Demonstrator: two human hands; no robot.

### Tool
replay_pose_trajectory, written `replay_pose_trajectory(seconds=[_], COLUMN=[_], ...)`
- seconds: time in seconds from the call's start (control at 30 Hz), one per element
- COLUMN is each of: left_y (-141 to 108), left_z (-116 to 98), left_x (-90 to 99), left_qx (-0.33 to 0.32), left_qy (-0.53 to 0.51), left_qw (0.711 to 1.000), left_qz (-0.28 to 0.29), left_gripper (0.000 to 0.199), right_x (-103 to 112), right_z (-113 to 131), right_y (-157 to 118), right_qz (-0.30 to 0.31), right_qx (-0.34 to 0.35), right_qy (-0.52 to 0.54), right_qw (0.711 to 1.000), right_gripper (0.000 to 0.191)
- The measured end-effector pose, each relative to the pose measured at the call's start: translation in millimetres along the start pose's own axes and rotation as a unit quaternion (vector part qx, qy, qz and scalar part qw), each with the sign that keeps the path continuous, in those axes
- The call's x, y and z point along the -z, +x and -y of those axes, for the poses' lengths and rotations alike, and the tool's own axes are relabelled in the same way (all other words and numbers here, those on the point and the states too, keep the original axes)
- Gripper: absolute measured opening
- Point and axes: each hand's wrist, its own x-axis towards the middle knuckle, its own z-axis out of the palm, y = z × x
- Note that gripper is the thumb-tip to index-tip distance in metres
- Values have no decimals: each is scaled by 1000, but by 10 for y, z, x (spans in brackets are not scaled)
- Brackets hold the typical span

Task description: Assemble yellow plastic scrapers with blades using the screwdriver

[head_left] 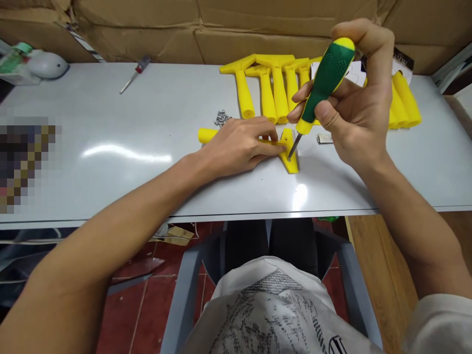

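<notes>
My right hand (363,98) grips a green and yellow screwdriver (326,81) that slants down to the left. Its tip meets a screw in the lower part of the head of a yellow T-shaped tool (291,166). That tool lies on its side on the white table, its handle pointing left. My left hand (243,145) is wrapped over the handle and presses it down, fingertips against the head. Just behind my left hand sits a small pile of screws (221,118). A small metal piece (324,139) lies right of the tool head.
Several yellow T-shaped tools (278,88) lie in a row at the back of the white table (129,191). More yellow handles (405,101) are at the right. A second screwdriver (135,73) and a white rounded object (47,64) lie back left. Cardboard (147,32) stands behind.
</notes>
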Motion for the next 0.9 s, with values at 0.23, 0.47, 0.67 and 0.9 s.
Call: replay_pose_trajectory(seconds=[0.23,0.47,0.67,0.9], left_y=[-3,3,3,51], left_z=[6,-35,-20,-246], left_x=[13,27,5,111], left_qx=[-3,0,-12,79], left_qy=[20,26,18,37], left_qw=[1000,1000,1000,992], left_qz=[18,9,-8,88], left_gripper=[39,35,32,37], right_x=[38,80,53,71], right_z=[34,102,55,-89], right_y=[-6,-5,44,-11], right_qz=[-3,43,18,-23], right_qx=[14,26,68,66], right_qy=[9,33,55,-23], right_qw=[1000,998,996,997], right_gripper=[77,69,72,107])
